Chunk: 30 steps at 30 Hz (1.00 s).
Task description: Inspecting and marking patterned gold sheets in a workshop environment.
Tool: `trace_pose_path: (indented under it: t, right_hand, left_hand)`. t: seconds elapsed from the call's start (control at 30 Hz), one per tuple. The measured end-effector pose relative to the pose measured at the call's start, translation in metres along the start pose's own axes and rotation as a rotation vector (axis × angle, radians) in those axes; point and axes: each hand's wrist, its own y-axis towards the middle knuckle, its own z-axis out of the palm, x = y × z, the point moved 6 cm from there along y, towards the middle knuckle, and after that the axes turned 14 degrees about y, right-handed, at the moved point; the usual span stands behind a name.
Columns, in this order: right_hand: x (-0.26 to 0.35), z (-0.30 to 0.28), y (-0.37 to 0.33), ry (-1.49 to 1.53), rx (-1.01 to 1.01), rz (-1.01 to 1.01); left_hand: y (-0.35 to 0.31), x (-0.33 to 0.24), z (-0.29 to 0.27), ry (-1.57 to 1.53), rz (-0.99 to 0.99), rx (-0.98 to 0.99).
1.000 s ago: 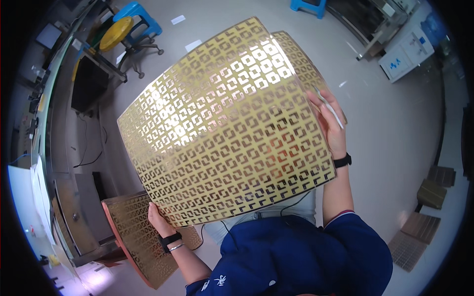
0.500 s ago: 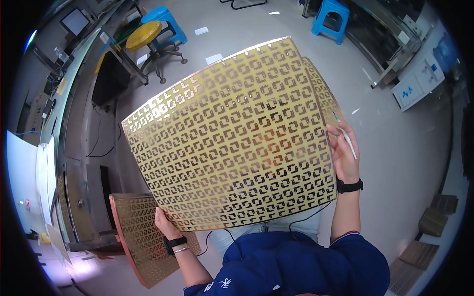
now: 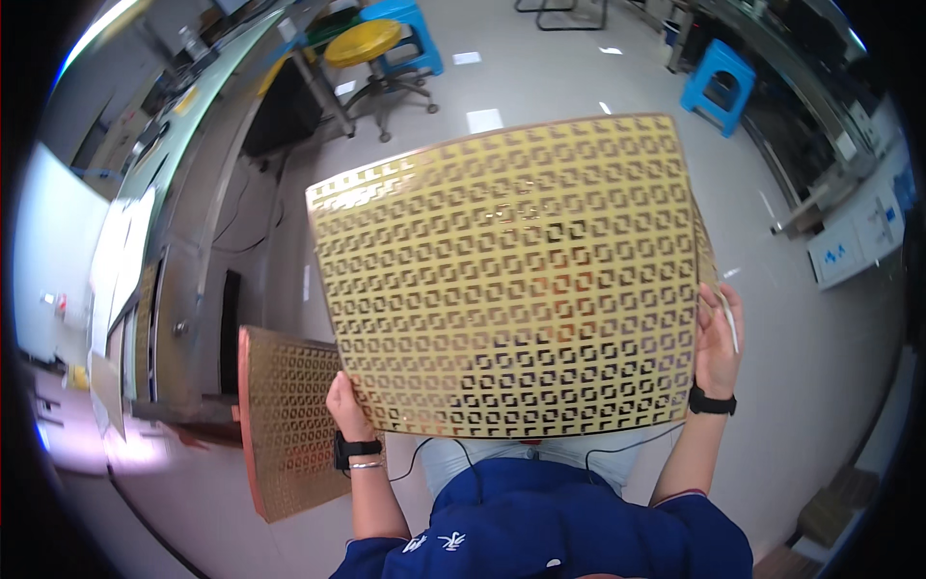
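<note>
A large yellow panel (image 3: 502, 280), covered in rows of copper-coloured angular shapes, like a circuit board panel, is held up before my body. My left hand (image 3: 349, 407) grips its lower left edge, thumb on the front and fingers hidden behind. At the right edge, my right hand (image 3: 718, 352) has hold of the panel and also keeps a slim white pen-like tool (image 3: 730, 323) between its fingers. A strip of another patterned panel (image 3: 706, 246) shows behind the right edge. Below left, a stack of similar panels (image 3: 299, 415) with reddish edges stands tilted, partly covered by the held panel.
Along the left runs a long workbench (image 3: 198, 159) with papers on it. Beyond the panel stand a yellow round stool (image 3: 363, 43) on castors and a blue stool (image 3: 415, 39). Another blue stool (image 3: 719, 87) and a white cabinet (image 3: 858, 236) are at the right.
The panel has turned to lie more level and sits further right in the view. The surroundings have shifted right too. Both hands keep their grip.
</note>
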Motion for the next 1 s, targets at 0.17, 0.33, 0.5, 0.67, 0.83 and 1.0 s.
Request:
trace_pose_path:
  t: [0.17,0.33,0.5,0.67,0.83,1.0]
  right_hand:
    - [0.0,-0.008,-0.002,-0.098,-0.064,-0.027]
    - [0.004,-0.01,-0.002,-0.111,-0.093,-0.039]
    - [0.003,-0.011,0.0,-0.141,-0.113,-0.028]
    - [0.003,-0.009,0.002,-0.185,-0.101,-0.024]
    - [0.004,-0.003,0.002,-0.18,-0.114,-0.012]
    - [0.004,-0.005,0.003,-0.166,-0.112,0.002]
  left_hand:
    - [-0.004,-0.004,-0.002,0.012,-0.012,-0.02]
    - [-0.002,-0.003,-0.005,-0.003,-0.015,0.009]
    - [0.0,-0.009,0.0,-0.001,-0.011,0.019]
    - [-0.003,-0.012,-0.001,-0.007,-0.033,0.016]
    - [-0.005,-0.012,-0.001,-0.009,-0.049,0.012]
    - [-0.003,-0.008,-0.004,0.04,-0.02,0.011]
